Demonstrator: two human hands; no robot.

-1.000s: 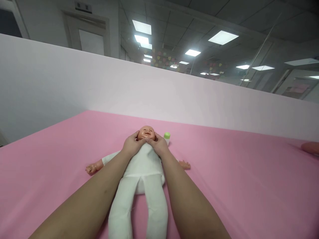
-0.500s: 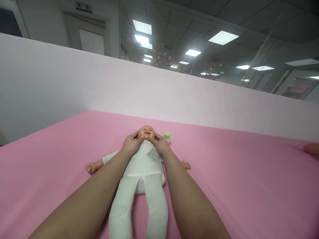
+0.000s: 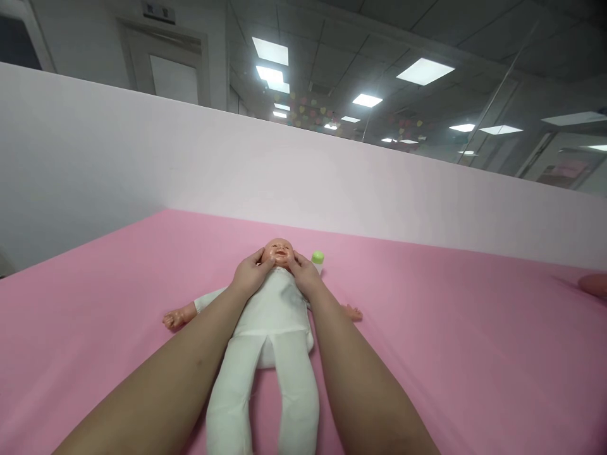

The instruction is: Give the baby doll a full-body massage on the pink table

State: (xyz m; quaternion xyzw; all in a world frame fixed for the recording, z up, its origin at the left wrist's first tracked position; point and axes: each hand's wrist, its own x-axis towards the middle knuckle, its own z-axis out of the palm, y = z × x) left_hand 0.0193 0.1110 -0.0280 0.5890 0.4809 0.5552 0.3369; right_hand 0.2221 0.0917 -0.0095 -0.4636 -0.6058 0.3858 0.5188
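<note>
A baby doll [image 3: 274, 309] with a white cloth body lies face up on a pink surface [image 3: 427, 328], its arms spread out to both sides. My left hand [image 3: 251, 273] holds the doll's head from the left, thumb on the cheek near the chin. From the right, my right hand [image 3: 304, 272] grips the same head, its thumb also at the cheek by the mouth. The fingertips behind the head are hidden. Both my forearms pass over the doll's outstretched arms.
Just right of my right hand stands a bottle with a green cap [image 3: 317, 257]. A reddish object [image 3: 592, 284] sits at the far right edge. Behind the pink surface rises a white wall [image 3: 303, 170].
My right thumb has shifted slightly up along the doll's cheek, and my left thumb has moved slightly too. Both hands stay on the head.
</note>
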